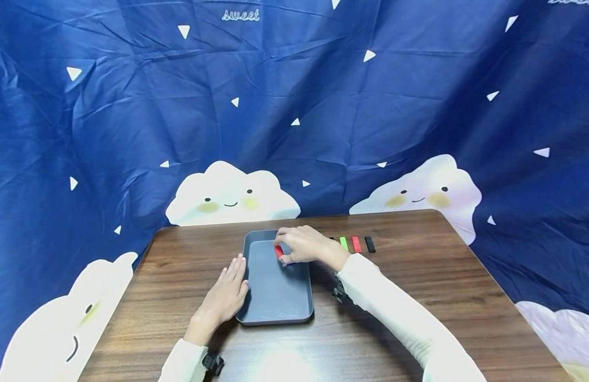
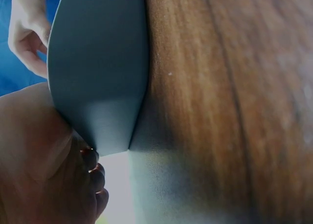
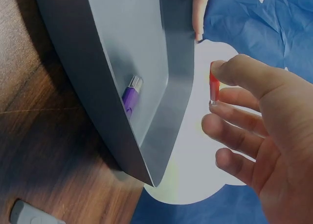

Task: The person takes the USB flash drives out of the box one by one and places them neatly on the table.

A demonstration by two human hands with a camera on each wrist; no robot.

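Fingers of the right hand (image 1: 304, 245) pinch a small red plastic stick (image 1: 278, 251) over the far end of the grey rectangular plastic tray (image 1: 275, 313). A purple stick with a metal tip (image 3: 131, 93) lies inside the tray. The left hand (image 1: 225, 294) rests with straight fingers against the tray's left wall. Beyond the tray's right side, green (image 1: 343, 243), red (image 1: 356, 244) and black (image 1: 369, 244) sticks lie on the brown wooden desk (image 1: 418, 297).

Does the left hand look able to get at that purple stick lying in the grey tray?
Probably yes. The left hand rests flat against the tray rim, and the purple stick lies uncovered inside, though the right hand hovers close above.
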